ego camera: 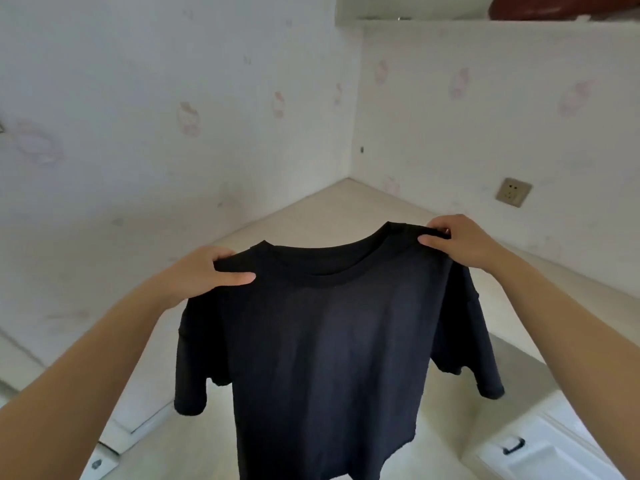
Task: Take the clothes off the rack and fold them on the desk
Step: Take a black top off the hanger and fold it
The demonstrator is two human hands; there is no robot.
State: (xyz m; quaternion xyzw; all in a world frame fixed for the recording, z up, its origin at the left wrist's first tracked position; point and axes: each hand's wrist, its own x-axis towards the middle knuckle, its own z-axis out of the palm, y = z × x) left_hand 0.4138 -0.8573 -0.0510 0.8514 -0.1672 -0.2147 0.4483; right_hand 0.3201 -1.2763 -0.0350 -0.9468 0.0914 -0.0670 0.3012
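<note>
A black short-sleeved T-shirt (325, 348) hangs spread out in the air above the pale corner desk (329, 209). My left hand (204, 271) pinches its left shoulder beside the collar. My right hand (460, 239) pinches the right shoulder, a little higher and farther back. The sleeves droop on both sides and the hem runs out of the bottom of the view. No rack is in view.
Papered walls with faint pink figures meet in a corner behind the desk. A wall socket (513, 192) sits low on the right wall. A white drawer front with a black handle (514, 446) is at the lower right. A shelf (415, 12) runs overhead.
</note>
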